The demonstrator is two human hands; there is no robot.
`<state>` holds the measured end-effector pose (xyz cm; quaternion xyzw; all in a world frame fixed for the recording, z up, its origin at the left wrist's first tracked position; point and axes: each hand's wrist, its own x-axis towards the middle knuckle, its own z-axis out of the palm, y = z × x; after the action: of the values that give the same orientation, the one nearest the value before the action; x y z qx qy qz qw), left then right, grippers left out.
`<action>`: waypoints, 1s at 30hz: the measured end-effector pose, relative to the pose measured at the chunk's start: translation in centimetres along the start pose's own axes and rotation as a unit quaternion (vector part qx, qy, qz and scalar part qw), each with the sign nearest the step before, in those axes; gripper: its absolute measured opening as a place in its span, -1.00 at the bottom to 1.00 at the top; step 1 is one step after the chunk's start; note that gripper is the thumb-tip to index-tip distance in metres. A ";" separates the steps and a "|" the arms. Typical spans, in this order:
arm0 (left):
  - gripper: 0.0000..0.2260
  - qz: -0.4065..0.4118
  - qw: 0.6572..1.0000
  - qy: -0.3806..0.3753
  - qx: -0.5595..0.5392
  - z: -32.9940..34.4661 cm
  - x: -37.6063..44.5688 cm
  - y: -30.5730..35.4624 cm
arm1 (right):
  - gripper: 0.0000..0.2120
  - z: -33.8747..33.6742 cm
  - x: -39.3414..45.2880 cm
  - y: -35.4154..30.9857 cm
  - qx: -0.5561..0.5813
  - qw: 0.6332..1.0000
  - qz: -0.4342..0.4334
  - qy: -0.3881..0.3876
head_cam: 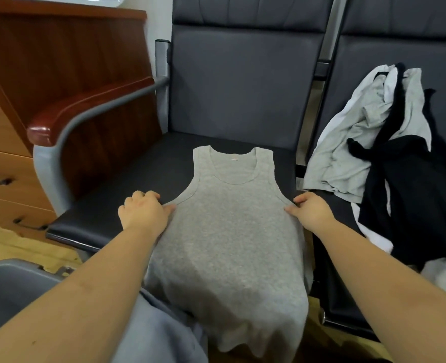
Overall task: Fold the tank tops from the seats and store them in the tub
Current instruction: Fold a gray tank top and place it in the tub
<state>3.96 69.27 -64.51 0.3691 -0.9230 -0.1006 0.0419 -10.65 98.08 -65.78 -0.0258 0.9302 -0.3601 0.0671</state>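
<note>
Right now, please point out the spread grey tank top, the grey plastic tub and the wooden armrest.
grey tank top (229,231), head view, chest.
grey plastic tub (15,271), head view, rim.
wooden armrest (85,106), head view, top.

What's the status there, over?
Both hands, left and right, pinch grey tank top flat on seat. Pile waits. Nothing blocking.

Both forearms reach fwd, bare, roughly parallel. L hand (141,211) palm down, knuckles up, fingers (170,208) curled, pinching fabric at its edge. R hand (311,210) mirrors it, fingers curled inward, thumb side pinching opp edge.
</note>
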 end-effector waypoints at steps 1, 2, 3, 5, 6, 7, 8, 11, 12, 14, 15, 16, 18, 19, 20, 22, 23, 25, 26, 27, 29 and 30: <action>-0.51 -0.009 1.000 -0.008 0.010 0.0 0.3 0.0 | -0.61 0.1 0.2 0.0 0.002 1.000 0.006 -0.009; -0.51 -0.015 1.000 -0.014 0.012 0.0 0.6 0.1 | -0.60 0.1 0.3 0.0 0.004 1.000 0.009 -0.017; -0.51 -0.017 1.000 -0.021 0.007 0.1 0.9 0.2 | -0.58 0.0 0.4 -0.1 0.004 1.000 0.009 -0.024; -0.54 -0.017 0.999 -0.040 -0.009 0.3 1.5 0.4 | -0.57 -0.2 0.7 -0.1 0.001 1.000 0.006 -0.031; -0.56 -0.017 0.999 -0.049 -0.014 0.4 1.7 0.6 | -0.60 -0.3 0.8 -0.1 0.000 0.999 0.004 -0.033; -0.56 -0.017 0.998 -0.056 -0.012 0.5 1.9 0.6 | -0.65 -0.3 1.0 -0.1 -0.008 0.999 0.005 -0.038; -0.55 -0.016 0.998 -0.059 -0.002 0.5 2.0 0.7 | -0.67 -0.4 1.0 -0.3 -0.021 0.999 0.008 -0.045; -0.50 -0.010 0.998 -0.045 0.041 0.3 1.8 0.9 | -0.54 -0.3 1.2 -0.5 -0.104 0.992 0.022 -0.069; -0.52 -0.005 0.998 -0.042 0.042 0.2 1.7 0.9 | -0.54 -0.3 0.9 -0.8 -0.134 0.988 0.021 -0.068; -0.59 0.008 0.999 -0.046 0.013 0.0 1.3 1.0 | -0.53 -0.1 0.6 -0.9 -0.182 0.981 0.011 -0.064; -0.64 0.014 0.999 -0.049 -0.007 -0.1 1.1 1.1 | -0.54 0.0 0.3 -0.9 -0.192 0.979 0.006 -0.063; -0.68 0.018 0.998 -0.050 -0.025 -0.3 0.8 1.1 | -0.54 0.0 0.0 -1.0 -0.196 0.979 -0.002 -0.061; -0.74 0.022 0.997 -0.054 -0.053 -0.7 0.2 1.1 | -0.56 0.0 -0.5 -0.6 -0.184 0.981 -0.018 -0.065; -0.76 0.023 0.996 -0.060 -0.063 -1.0 -0.2 1.1 | -0.57 -0.2 -0.7 -0.4 -0.170 0.983 -0.025 -0.067; -0.76 0.022 0.995 -0.066 -0.072 -1.2 -0.6 1.1 | -0.57 -0.5 -1.1 -0.3 -0.152 0.986 -0.027 -0.068; -0.76 0.013 0.993 -0.079 -0.087 -1.6 -1.3 0.9 | -0.54 -1.5 -2.2 -0.5 -0.126 0.989 -0.026 -0.078; -0.74 0.008 0.992 -0.082 -0.095 -1.6 -1.6 0.7 | -0.52 -2.1 -2.8 -0.8 -0.126 0.988 -0.029 -0.090; -0.68 0.000 0.991 -0.090 -0.101 -1.7 -2.1 0.6 | -0.45 -3.3 -3.8 -1.2 -0.127 0.984 -0.037 -0.119; -0.64 -0.009 0.990 -0.097 -0.102 -1.9 -2.3 0.7 | -0.41 -3.8 -4.2 -1.4 -0.122 0.983 -0.039 -0.130; -0.60 -0.018 0.989 -0.108 -0.103 -2.0 -2.6 0.8 | -0.37 -4.2 -4.6 -1.4 -0.114 0.983 -0.039 -0.136; -0.55 -0.035 0.985 -0.127 -0.111 -2.1 -3.3 1.2 | -0.36 -5.0 -5.5 -1.0 -0.097 0.985 -0.044 -0.134; -0.54 -0.039 0.983 -0.132 -0.117 -2.2 -3.6 1.4 | -0.36 -5.2 -5.9 -0.6 -0.085 0.987 -0.047 -0.132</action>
<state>5.98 72.39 -62.12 0.3812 -0.8870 -0.2574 -0.0416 -5.60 101.65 -61.00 -0.1221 0.9382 -0.2760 0.1696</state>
